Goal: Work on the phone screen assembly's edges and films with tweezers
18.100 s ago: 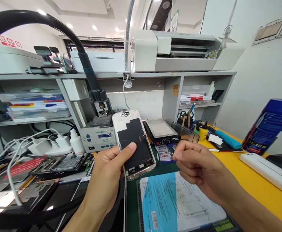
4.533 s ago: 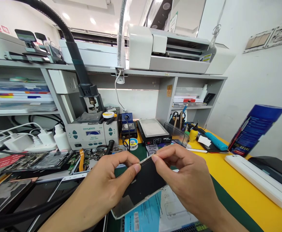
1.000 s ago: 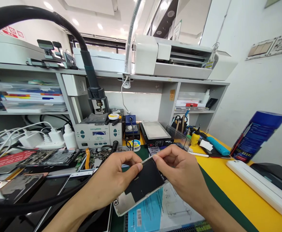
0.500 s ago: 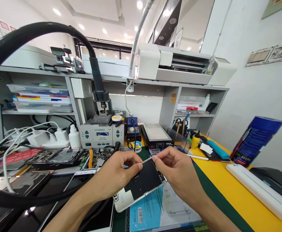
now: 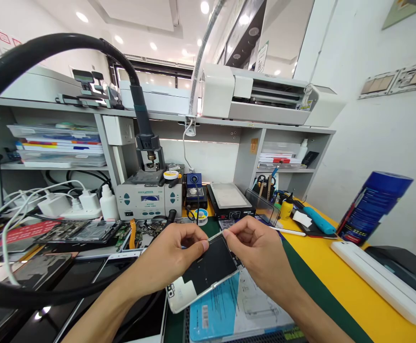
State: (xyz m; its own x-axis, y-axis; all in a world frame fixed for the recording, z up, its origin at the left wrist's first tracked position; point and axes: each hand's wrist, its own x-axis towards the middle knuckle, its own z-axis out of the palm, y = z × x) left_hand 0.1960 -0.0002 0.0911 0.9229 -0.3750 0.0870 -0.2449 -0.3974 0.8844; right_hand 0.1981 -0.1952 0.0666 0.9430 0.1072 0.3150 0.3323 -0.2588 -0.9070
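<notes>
A phone housing [image 5: 211, 269], white around a large black area, is held tilted above a blue and white package [image 5: 215, 309]. My left hand [image 5: 183, 252] is closed on its upper left edge, thumb against the rim and fingers curled behind. At the upper right corner, the thumb and fingertips of my right hand [image 5: 254, 252] pinch the rim. Both hands' fingertips are close together along the top edge. Camera openings show at the housing's lower left end.
Dark phone screens [image 5: 75, 281] lie at the left under a thick black hose [image 5: 72, 40]. Behind stand a grey soldering station [image 5: 151, 200] and a flat heating plate [image 5: 231, 195]. A blue can [image 5: 374, 207] and white bar [image 5: 379, 281] are at right.
The view has shifted very slightly. Both hands keep their hold on the housing, with hardly any movement.
</notes>
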